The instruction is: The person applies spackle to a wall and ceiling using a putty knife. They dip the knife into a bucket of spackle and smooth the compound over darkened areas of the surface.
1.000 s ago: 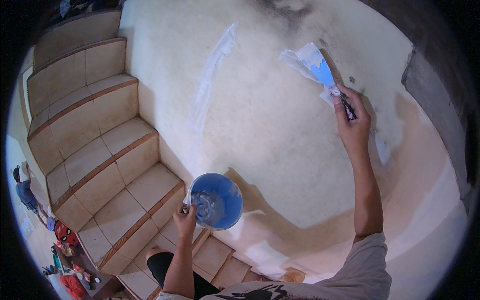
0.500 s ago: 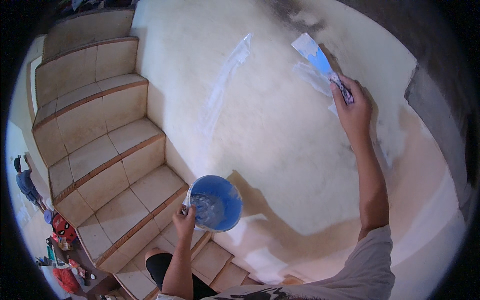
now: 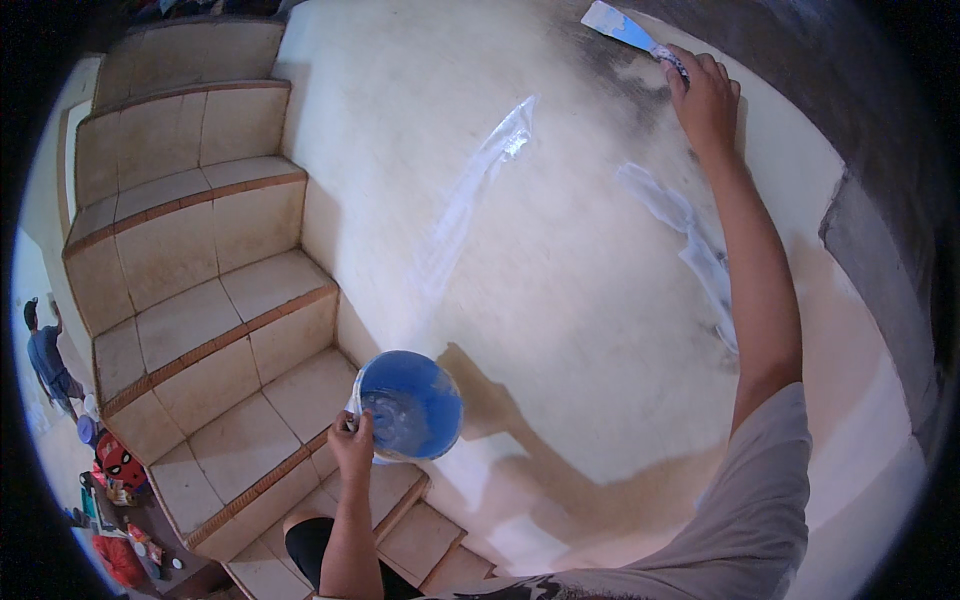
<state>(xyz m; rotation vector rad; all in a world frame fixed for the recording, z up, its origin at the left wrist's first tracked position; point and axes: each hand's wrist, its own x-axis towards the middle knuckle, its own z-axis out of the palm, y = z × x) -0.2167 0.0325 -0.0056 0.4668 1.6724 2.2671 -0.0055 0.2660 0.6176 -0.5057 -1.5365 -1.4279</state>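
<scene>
- Well, from where I stand, the right hand (image 3: 708, 105) is wrapped round the handle of a putty knife (image 3: 632, 33), held high before the pale wall (image 3: 560, 290), beside a dark stain (image 3: 610, 68).
- The knife looks light. Its blue blade, probably thin and springy, carries a whitish crust toward the tip. The handle is the place to hold; its mottled surface may feel rough, or slick where damp.
- The left hand (image 3: 352, 442) is clenched on the left side of the rim of a blue bucket (image 3: 437, 395), which hangs before the wall beside the tiled stairs (image 3: 265, 310), mouth tilted up toward the person's head.
- Greyish paste (image 3: 390, 425) lies low inside. The bucket seems stiff plastic, sturdy rather than fragile, modestly loaded; held by one side it could tip, so that rim wants a firm pinch, and smears might make it slippery.
- Two white streaks mark the wall, a left streak (image 3: 478, 190) and a right streak (image 3: 672, 212); both look soft and easily marred.
- I can't tell whether the blade touches the wall. The forearm may cover part of the right streak, the bucket's underside is hidden, the lower stairs are cut off, and a distant person (image 3: 45, 350) is too small to read.
</scene>
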